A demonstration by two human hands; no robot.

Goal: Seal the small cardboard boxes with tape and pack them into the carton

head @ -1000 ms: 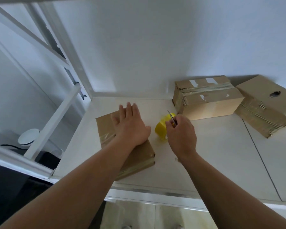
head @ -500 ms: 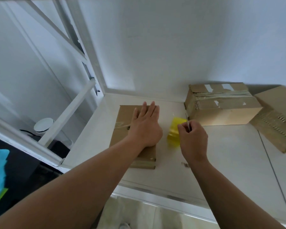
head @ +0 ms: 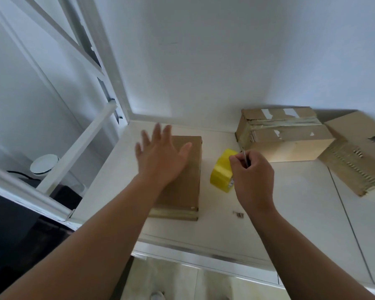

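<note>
White counter (head: 290, 202), 3 boxes: flat box (head: 186, 169) under left hand (head: 160, 156), fingers spread wide; taped box (head: 290, 137) & torn box (head: 359, 156) back right. 1 yellow tape roll (head: 222, 174) by right hand (head: 253, 176), which pinches 1 thin blade (head: 245, 156)

Looks like a plain packing corner, maybe in a home or small storeroom: white tabletop (head: 290, 213) against a bare white wall (head: 204, 61), white frame (head: 74, 148) on the left, tiled floor (head: 171, 282) below, worn cardboard boxes (head: 286, 135) and a yellow tape roll (head: 222, 172) lying around.
</note>
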